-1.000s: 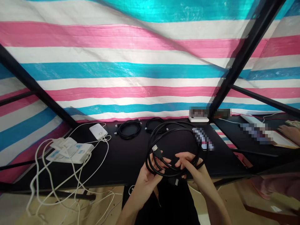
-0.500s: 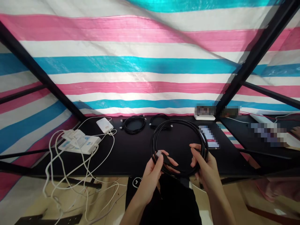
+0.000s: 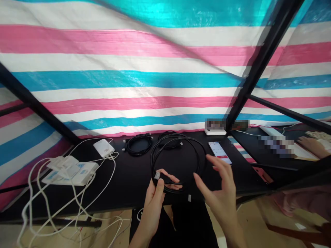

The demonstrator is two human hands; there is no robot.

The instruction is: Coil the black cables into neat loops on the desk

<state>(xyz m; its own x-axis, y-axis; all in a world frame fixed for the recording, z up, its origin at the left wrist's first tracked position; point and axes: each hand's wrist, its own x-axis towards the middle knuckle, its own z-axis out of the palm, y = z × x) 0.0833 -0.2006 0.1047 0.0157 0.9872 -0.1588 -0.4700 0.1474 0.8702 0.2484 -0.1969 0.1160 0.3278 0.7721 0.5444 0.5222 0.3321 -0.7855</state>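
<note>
My left hand (image 3: 155,193) pinches a coiled black cable (image 3: 178,148) at its lower left, near a silver plug end. The loop stands upright above the black table (image 3: 124,179). My right hand (image 3: 219,186) hovers open just right of the coil, fingers spread, touching nothing. A second plug end of the cable dangles below the loop.
Two smaller coiled black cables (image 3: 138,144) lie at the back of the table. A white power bank (image 3: 103,148), white power strips (image 3: 69,170) and tangled white cords sit at the left. A lit phone (image 3: 219,152) lies at the right. Another person's hand (image 3: 310,144) is at the far right.
My right hand has let go of the black coil and opened. The left hand still holds it and has shifted it slightly left.
</note>
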